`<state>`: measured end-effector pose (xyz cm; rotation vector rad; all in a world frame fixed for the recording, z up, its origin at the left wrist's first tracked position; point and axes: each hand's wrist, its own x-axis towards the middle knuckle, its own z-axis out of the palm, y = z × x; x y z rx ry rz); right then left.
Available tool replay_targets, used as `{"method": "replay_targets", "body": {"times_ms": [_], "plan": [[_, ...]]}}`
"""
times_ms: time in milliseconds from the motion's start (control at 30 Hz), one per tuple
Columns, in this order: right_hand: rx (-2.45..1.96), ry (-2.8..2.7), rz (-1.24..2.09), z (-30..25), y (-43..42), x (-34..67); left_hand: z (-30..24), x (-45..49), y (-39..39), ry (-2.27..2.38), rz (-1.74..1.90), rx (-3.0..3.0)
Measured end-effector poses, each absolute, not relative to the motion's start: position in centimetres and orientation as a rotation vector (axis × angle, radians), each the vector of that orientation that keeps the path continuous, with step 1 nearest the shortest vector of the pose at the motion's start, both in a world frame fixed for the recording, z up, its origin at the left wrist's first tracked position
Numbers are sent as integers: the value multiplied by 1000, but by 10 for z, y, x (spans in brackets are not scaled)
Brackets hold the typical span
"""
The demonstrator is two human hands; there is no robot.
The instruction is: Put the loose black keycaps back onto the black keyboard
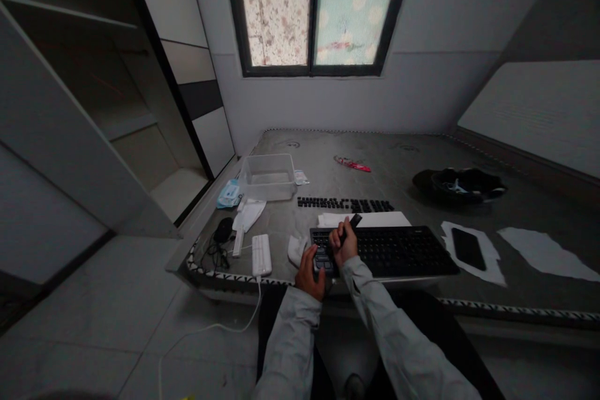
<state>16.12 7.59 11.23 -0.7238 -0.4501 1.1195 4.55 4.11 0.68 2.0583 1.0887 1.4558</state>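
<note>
A black keyboard [398, 251] lies near the front edge of a grey table [375, 162]. My left hand [309, 274] grips the keyboard's left end, fingers curled round it. My right hand [344, 242] is closed on a thin black tool [352, 224], its lower end down among the keys at the left end. Behind the keyboard lie a white sheet [370, 219] and rows of loose black keycaps [345, 204]. A crumpled white cloth [297, 249] lies just left of my left hand.
A clear plastic tub [268, 176], a white power strip [261, 254], a black mouse [224, 229], a black phone [467, 248] on white paper, a dark bowl-like object [459, 185] and a red item [352, 164] rest on the table. A shelf unit [70, 106] stands left.
</note>
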Motion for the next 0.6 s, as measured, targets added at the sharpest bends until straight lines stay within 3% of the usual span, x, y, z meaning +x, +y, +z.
{"method": "replay_targets", "body": {"times_ms": [600], "plan": [[-1000, -506, 1001, 95, 92, 145, 12, 46, 40, 1077, 1478, 2036]]}}
